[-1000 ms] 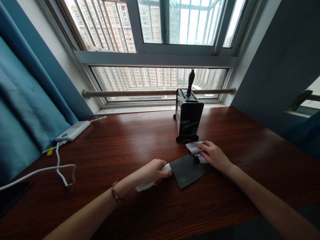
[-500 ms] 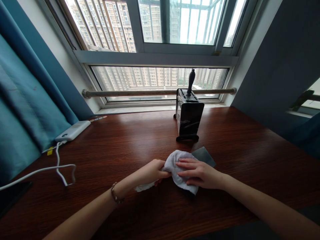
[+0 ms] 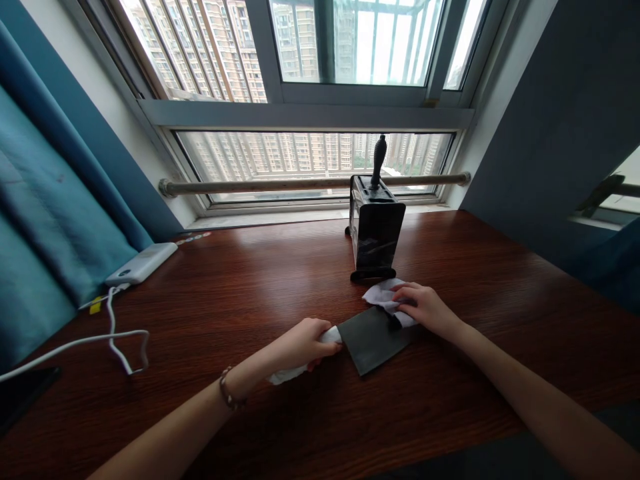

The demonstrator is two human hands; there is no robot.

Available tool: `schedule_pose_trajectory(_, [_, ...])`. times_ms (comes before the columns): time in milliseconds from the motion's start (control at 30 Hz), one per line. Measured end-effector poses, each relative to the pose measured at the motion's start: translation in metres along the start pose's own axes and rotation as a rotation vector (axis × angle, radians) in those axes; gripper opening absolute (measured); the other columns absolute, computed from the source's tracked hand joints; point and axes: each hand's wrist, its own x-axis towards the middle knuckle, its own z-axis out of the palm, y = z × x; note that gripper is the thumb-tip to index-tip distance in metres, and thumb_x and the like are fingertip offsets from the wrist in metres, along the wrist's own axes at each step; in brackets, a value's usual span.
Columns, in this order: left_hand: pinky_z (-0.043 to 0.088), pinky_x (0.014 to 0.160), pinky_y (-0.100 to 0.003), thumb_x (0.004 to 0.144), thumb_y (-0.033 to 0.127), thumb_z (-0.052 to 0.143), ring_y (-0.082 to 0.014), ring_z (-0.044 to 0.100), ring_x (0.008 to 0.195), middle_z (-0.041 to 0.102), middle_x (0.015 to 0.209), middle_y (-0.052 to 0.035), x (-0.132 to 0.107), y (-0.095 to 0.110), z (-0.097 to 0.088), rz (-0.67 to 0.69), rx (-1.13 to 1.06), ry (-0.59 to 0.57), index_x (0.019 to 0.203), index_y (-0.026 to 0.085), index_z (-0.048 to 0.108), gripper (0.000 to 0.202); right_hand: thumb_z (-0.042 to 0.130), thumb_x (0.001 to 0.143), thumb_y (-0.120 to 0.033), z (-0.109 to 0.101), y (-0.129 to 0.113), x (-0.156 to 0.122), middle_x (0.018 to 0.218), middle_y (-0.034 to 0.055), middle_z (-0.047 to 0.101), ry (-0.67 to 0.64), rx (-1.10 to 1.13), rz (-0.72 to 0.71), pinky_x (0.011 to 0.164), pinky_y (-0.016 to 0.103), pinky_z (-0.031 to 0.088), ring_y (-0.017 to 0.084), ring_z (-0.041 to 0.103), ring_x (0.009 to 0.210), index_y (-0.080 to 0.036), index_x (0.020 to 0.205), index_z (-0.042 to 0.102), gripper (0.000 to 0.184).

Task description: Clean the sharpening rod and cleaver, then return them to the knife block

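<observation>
Clamping its grip around a white handle (image 3: 331, 335), the left hand (image 3: 311, 343) is holding a grey-bladed cleaver (image 3: 371, 341) at lower center, pointing lengthwise rightward, slightly up; the right hand (image 3: 425, 309) is clutching a white cloth (image 3: 381, 295) on it. Above, a black block (image 3: 378, 233) is holding a black-handled tool (image 3: 380, 160).

Broad-bladed knife (image 3: 369, 343): blade dark grey, matt, near-rectangular, one broad face visible, extending rightward from the handle end. White covering (image 3: 331, 335) noted at the handle, which is largely hidden. White cloth (image 3: 381, 296): crumpled, loosely folded, overlapping the blade's far right portion; blade surface beneath it not visible.
</observation>
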Motion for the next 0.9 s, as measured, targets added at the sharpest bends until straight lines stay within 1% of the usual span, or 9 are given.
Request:
schedule_pose_trajectory(100, [0.035,0.038,-0.02,0.075,0.049,0.05,-0.013,0.05,0.046,0.054,0.061,-0.0013,0.0,-0.001,0.0,-0.012,-0.01,0.0,0.079,0.013,0.053,0.036,0.058,0.078,-0.01,-0.002,0.011,0.0,0.092,0.0024,0.06,0.072,-0.131,0.116,0.08,0.03,0.044,0.019,0.057,0.087,-0.019,0.083,0.062,0.011])
schedule_pose_trajectory(233, [0.035,0.037,-0.02,0.075,0.05,0.051,-0.0129,0.05,0.045,0.054,0.06,-0.0009,0.001,-0.002,0.0,-0.022,-0.015,0.003,0.077,0.014,0.052,0.036,0.056,0.081,-0.014,-0.001,0.016,-0.001,0.085,0.0024,0.06,0.097,-0.28,0.255,0.072,0.029,0.044,0.019,0.058,0.077,-0.019,0.083,0.059,0.006])
schedule_pose_trajectory(333, [0.034,0.037,-0.02,0.075,0.053,0.052,-0.0126,0.05,0.045,0.053,0.059,-0.0002,0.001,-0.001,-0.001,-0.028,-0.009,0.003,0.076,0.015,0.051,0.038,0.056,0.081,-0.017,-0.001,0.014,-0.002,0.084,0.0035,0.059,0.108,-0.373,0.288,0.07,0.03,0.044,0.02,0.057,0.076,-0.018,0.08,0.057,0.002])
schedule_pose_trajectory(500, [0.034,0.037,-0.02,0.073,0.057,0.052,-0.0128,0.049,0.044,0.053,0.058,-0.0006,0.0,-0.001,-0.001,-0.034,-0.023,0.002,0.076,0.014,0.052,0.043,0.059,0.08,-0.013,0.007,0.011,-0.003,0.099,0.0066,0.056,0.205,-0.385,0.121,0.085,0.035,0.043,0.023,0.051,0.093,-0.017,0.077,0.057,0.006])
schedule_pose_trajectory(567, [0.034,0.038,-0.02,0.073,0.059,0.052,-0.0128,0.049,0.044,0.053,0.057,-0.0006,0.0,-0.001,0.0,-0.038,-0.022,0.004,0.076,0.014,0.053,0.045,0.062,0.079,-0.016,0.013,0.006,-0.005,0.102,0.0075,0.054,0.239,-0.374,0.072,0.087,0.038,0.042,0.025,0.048,0.097,-0.018,0.079,0.06,0.003])
schedule_pose_trajectory(633, [0.034,0.038,-0.02,0.072,0.06,0.052,-0.0126,0.049,0.044,0.053,0.056,-0.0005,0.001,-0.001,0.001,-0.049,-0.02,0.01,0.076,0.014,0.054,0.046,0.063,0.08,-0.019,0.02,-0.002,-0.007,0.1,0.0081,0.053,0.226,-0.319,0.025,0.084,0.039,0.044,0.025,0.048,0.093,-0.019,0.086,0.064,0.006])
schedule_pose_trajectory(733, [0.034,0.037,-0.02,0.071,0.061,0.052,-0.0124,0.049,0.043,0.053,0.057,-0.0008,0.001,-0.002,0.001,-0.048,-0.018,0.017,0.076,0.013,0.054,0.047,0.061,0.082,-0.022,0.028,-0.019,-0.011,0.097,0.0078,0.053,0.126,-0.155,-0.061,0.079,0.035,0.046,0.021,0.051,0.086,-0.021,0.1,0.064,0.018])
schedule_pose_trajectory(800, [0.034,0.037,-0.02,0.072,0.06,0.052,-0.0126,0.049,0.044,0.054,0.058,-0.001,0.002,-0.003,0.001,-0.035,-0.02,0.014,0.077,0.013,0.053,0.047,0.059,0.084,-0.024,0.03,-0.031,-0.012,0.1,0.0072,0.054,0.021,-0.048,-0.161,0.081,0.033,0.045,0.021,0.052,0.09,-0.022,0.108,0.061,0.024])
schedule_pose_trajectory(900, [0.035,0.038,-0.021,0.073,0.057,0.052,-0.0134,0.05,0.044,0.055,0.058,-0.0011,0.004,-0.006,0.001,-0.01,-0.024,0.005,0.077,0.014,0.053,0.044,0.054,0.088,-0.025,0.028,-0.045,-0.012,0.107,0.0057,0.055,-0.161,0.042,-0.323,0.086,0.033,0.042,0.02,0.05,0.098,-0.024,0.112,0.06,0.025])
